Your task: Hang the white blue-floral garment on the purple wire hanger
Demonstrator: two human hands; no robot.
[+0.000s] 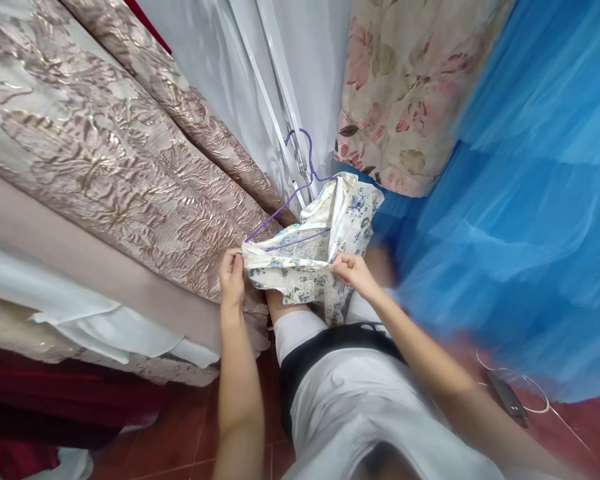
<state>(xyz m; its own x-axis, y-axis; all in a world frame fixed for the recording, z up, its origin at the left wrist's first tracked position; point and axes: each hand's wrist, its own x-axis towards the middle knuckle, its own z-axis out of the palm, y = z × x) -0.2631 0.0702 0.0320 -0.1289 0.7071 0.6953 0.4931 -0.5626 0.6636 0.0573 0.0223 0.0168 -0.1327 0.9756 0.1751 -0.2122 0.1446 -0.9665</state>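
A white shirt (305,287) with a blue and yellow flower print hangs on a purple hanger (291,199) in front of my legs. The hanger's hook points up, close to some white metal bars. My left hand (233,270) pinches the cloth at the left shoulder, near the hanger's left end. With thumb and fingers, my right hand (349,269) grips the front edge of the shirt, right of the neck opening. The hanger's lower bar shows inside that opening. Its right end is hidden under the cloth.
Pink-gold brocade fabric (105,153) hangs on the left above more folded cloth. Beige floral fabric (405,100) and blue tulle (530,220) hang on the right. A black power strip (505,397) with white cable lies on the red tiled floor (180,433). White bars (267,73) stand behind the hanger.
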